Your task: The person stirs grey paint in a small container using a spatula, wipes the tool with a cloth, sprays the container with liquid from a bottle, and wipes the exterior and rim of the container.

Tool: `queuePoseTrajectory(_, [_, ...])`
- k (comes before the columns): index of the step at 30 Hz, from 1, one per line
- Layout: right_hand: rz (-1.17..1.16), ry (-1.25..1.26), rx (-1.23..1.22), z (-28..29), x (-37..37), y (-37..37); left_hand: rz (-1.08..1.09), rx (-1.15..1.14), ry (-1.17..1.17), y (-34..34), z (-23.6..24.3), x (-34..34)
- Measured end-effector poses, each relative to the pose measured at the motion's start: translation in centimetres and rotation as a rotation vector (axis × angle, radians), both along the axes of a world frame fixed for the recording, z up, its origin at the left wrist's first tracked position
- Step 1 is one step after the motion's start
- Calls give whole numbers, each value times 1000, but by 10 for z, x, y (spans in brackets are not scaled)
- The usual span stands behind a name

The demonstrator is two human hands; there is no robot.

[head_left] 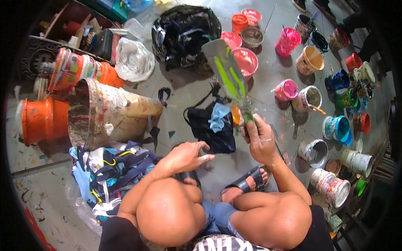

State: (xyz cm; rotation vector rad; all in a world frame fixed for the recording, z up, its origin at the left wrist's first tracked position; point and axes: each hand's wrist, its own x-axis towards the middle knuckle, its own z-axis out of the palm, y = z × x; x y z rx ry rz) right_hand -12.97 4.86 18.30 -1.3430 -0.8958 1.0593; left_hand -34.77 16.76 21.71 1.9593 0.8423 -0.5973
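At 12 o'clock we see a black bag (184,33); paint pots (335,127) crowd 3 o'clock, an orange bucket (39,120) 9 o'clock.

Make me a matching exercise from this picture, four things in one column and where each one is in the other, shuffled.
Things:
1. paint scraper
2. left hand
3. big paint-crusted bucket
4. dark cloth with a blue rag

Places or states:
A. lying tipped on its side at the person's left
B. on the floor ahead of the knees
C. held up in the right hand, blade smeared green
D. empty, resting over the left knee

Pairs: 1-C, 2-D, 3-A, 4-B
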Motion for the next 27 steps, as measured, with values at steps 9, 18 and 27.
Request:
queuePoseTrajectory(9, [-325,-12,-117,-34,-21,-37,-262,625,-218,21,-142,19])
queuePoseTrajectory(18, [-238,-355,-291,-43,-31,-35,-450,645,-343,56,-220,-14])
queuePoseTrajectory(27, [-25,-449,-145,-57,-57,27,249,232,-225,127,-197,-38])
